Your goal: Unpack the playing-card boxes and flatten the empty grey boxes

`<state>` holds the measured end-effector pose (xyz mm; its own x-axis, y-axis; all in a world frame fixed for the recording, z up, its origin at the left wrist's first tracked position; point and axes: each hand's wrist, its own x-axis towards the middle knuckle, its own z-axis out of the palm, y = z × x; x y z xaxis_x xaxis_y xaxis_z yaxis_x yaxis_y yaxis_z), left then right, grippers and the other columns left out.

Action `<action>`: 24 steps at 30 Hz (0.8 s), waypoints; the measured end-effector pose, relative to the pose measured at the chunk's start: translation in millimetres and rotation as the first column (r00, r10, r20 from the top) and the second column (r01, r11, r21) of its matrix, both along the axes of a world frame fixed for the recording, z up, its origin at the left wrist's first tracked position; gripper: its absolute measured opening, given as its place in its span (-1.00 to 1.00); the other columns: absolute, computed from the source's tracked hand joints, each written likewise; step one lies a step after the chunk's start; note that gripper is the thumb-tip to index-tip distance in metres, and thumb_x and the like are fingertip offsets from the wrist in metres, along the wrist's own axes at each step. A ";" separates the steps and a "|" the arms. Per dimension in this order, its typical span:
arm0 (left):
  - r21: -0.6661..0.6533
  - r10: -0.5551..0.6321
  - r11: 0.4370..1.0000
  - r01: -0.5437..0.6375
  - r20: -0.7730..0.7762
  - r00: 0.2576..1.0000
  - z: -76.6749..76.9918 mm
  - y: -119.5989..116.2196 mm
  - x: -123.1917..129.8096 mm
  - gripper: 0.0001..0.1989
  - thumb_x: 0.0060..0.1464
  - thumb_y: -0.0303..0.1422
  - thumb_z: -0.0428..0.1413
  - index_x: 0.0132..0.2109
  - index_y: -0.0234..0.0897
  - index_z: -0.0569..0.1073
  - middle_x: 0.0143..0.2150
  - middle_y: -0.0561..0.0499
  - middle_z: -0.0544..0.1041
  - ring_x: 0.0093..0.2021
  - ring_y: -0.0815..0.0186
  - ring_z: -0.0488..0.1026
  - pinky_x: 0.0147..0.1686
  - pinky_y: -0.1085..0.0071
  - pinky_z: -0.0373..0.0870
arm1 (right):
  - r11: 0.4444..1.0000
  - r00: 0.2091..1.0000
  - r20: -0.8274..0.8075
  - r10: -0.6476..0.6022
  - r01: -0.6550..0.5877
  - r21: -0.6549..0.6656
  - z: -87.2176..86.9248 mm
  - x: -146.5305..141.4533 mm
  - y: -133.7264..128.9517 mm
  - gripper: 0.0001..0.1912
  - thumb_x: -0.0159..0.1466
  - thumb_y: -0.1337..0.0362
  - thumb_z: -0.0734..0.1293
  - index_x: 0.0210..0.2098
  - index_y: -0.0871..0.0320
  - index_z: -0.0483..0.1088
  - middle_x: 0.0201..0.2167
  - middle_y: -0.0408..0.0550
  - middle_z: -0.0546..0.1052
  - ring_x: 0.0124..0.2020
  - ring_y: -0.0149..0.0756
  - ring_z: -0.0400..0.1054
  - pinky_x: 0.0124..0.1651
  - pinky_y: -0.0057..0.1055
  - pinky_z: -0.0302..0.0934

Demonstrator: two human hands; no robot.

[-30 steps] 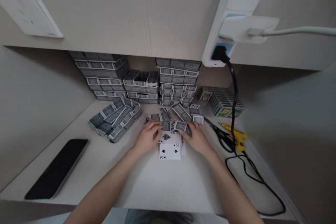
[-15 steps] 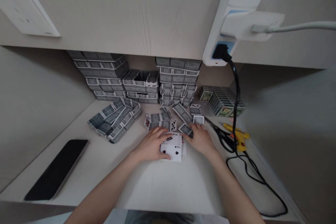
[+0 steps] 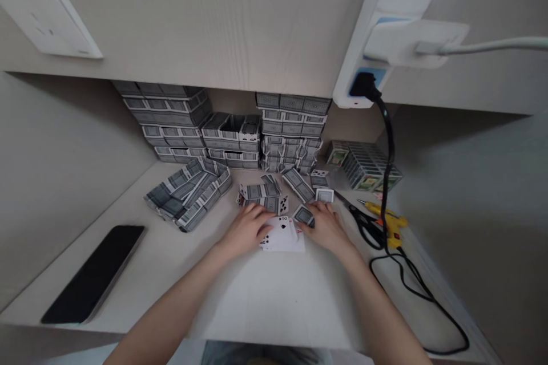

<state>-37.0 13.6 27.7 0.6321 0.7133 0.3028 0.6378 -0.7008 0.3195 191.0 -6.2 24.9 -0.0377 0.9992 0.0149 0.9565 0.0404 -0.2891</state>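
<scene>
Hands: you are showing a bare left hand (image 3: 245,229) and bare right hand (image 3: 327,227) | Arms: your left forearm (image 3: 173,301) and right forearm (image 3: 373,301) are showing bare | Worn: you are wearing bluish-grey clothing (image 3: 231,355), its details blurring at the bottom edge

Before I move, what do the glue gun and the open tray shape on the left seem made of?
Glue gun: probably hard plastic, smooth yellow body with a paler, metallic-looking tip.
Open tray shape: apparently folded playing cards, given the repeated patterned backs and white edges; coating unclear.
</scene>
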 end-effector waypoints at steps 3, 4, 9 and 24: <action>0.148 0.192 0.969 -0.199 0.060 0.980 5.0 8.5 -10.0 -0.71 0.11 -0.37 -0.10 -0.05 -0.26 0.37 -0.13 -0.08 0.37 -0.05 0.21 0.20 -0.04 0.27 0.19 | 1.000 1.000 -0.009 0.011 -0.011 0.025 -1.3 1.3 0.2 -0.47 0.10 0.00 0.24 0.00 0.12 0.26 -0.09 0.09 0.31 -0.02 -0.02 0.08 -0.13 -0.20 0.00; 0.203 0.275 0.936 -0.288 0.089 0.957 8.3 11.5 -15.1 -0.70 0.11 -0.37 -0.10 -0.04 -0.28 0.36 -0.11 -0.10 0.37 -0.03 0.21 0.19 -0.01 0.27 0.16 | 0.999 1.000 -0.010 0.012 -0.012 0.031 -1.6 1.5 0.2 -0.48 0.10 0.00 0.23 0.00 0.11 0.27 -0.10 0.09 0.31 -0.02 -0.02 0.08 -0.13 -0.20 0.00; 0.334 0.648 0.697 -0.635 0.085 0.757 22.4 22.9 -42.0 -0.59 0.10 -0.34 -0.13 0.07 -0.43 0.25 0.02 -0.21 0.32 0.03 0.10 0.19 0.01 0.22 0.12 | 0.999 1.000 -0.019 0.009 -0.008 0.046 -3.0 1.2 1.0 -0.57 0.13 0.07 0.23 -0.05 0.09 0.31 -0.09 0.05 0.32 -0.04 -0.05 0.10 -0.13 -0.22 -0.01; 0.258 0.768 0.639 -0.725 -0.269 0.581 21.5 30.1 -52.6 -0.63 0.11 -0.35 -0.21 0.04 -0.32 0.24 -0.26 -0.19 0.47 -0.33 0.10 0.45 -0.46 0.31 0.30 | 0.996 0.998 -0.056 0.018 -0.013 0.083 -8.0 0.5 4.0 -0.67 0.17 0.15 0.20 -0.10 0.09 0.35 -0.15 0.01 0.37 -0.06 -0.14 0.15 -0.14 -0.30 0.03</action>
<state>-89.6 43.7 49.2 -0.0382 0.9549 0.2945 0.9968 0.0571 -0.0557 191.5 -2.2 16.9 -0.0501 0.9937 0.1003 0.9376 0.0814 -0.3380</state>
